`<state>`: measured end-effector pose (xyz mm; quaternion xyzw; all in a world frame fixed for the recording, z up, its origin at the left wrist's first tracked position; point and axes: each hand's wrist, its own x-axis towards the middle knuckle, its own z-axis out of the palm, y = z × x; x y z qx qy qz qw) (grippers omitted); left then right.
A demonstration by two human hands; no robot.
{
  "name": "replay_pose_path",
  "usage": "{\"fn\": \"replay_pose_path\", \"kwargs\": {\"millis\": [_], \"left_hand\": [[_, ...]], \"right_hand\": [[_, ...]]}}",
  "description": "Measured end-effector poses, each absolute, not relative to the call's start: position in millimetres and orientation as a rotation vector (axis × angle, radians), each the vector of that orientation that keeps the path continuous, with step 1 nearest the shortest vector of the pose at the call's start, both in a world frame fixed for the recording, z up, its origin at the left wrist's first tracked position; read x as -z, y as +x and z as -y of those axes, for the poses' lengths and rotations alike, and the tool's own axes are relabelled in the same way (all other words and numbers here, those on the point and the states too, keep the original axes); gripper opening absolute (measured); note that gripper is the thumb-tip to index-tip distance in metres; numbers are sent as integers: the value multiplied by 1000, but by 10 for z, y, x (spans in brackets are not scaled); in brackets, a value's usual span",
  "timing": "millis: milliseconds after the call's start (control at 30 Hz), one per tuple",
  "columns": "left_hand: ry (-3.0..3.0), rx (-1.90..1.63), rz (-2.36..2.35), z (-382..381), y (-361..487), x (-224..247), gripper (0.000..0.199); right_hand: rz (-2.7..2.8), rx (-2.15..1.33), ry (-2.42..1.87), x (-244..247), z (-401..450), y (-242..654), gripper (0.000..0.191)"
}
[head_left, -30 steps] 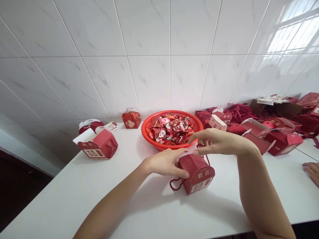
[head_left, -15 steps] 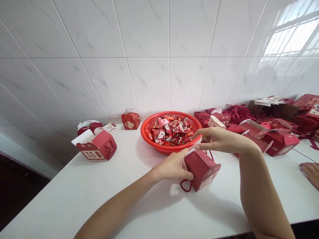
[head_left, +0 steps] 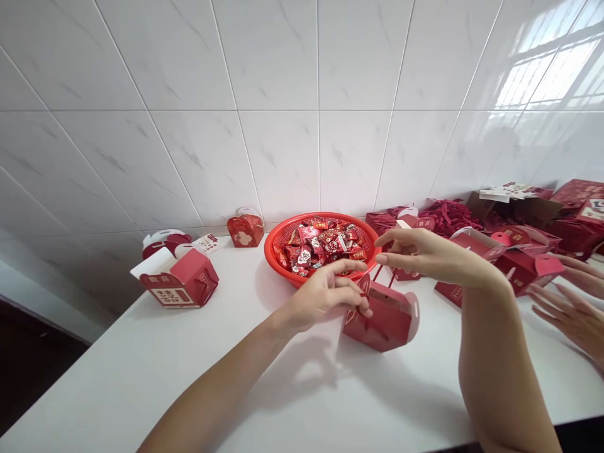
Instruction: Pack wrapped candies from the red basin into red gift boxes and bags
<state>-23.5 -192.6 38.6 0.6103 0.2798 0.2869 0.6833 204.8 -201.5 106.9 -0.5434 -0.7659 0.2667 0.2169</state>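
A small red gift box (head_left: 380, 330) with printed ends stands on the white table in front of me, its body turned at an angle. My left hand (head_left: 325, 292) is at the box's upper left, its lower fingers curled against the top edge and its index finger stretched out. Over the far side, my right hand (head_left: 410, 251) has thumb and index finger close together. Red cord (head_left: 392, 277) runs from the box up to those fingers; the exact grip is partly hidden. Just behind sits a red plastic basket (head_left: 268, 255) heaped with wrapped candies (head_left: 306, 242).
An open red box (head_left: 182, 283) stands at left, near a card (head_left: 211, 244). A closed patterned box (head_left: 245, 231) is against the tiled wall. On the right lie several red boxes (head_left: 523, 270) and shredded red filler (head_left: 453, 216). Another person's hands (head_left: 573, 314) reach in there.
The gift box has turned, and its long side now faces me. My left hand has shifted up to its top edge. My right hand has moved slightly right. The other person's hands have reached in.
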Motion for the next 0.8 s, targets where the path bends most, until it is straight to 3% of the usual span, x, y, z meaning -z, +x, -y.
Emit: {"fn": "replay_pose_path", "kwargs": {"millis": [100,267,433,533,700,800], "left_hand": [[1351,-731,-467,1973,-360,-599,59],[1508,-774,-433,2112,-454,-715,69],[1757,-872,-519,2204,-447,-661,70],[1873,-1030,-597,2211,-413,-638,58],[2125,-1447,-360,2278,-132,-364,15],[2345,-1108,-41,2392,138,148,15]], "right_hand": [[2068,-790,-1429,-1111,2076,2014,60],[2082,-809,-1282,-1074,2202,1781,60],[2089,-578,-1340,-975,2237,1563,17],[2013,-603,-1338,-984,2206,1602,15],[1616,-645,-1233,-1093,2131,1823,32],[1466,-498,-1146,-1178,2035,1969,30]]}}
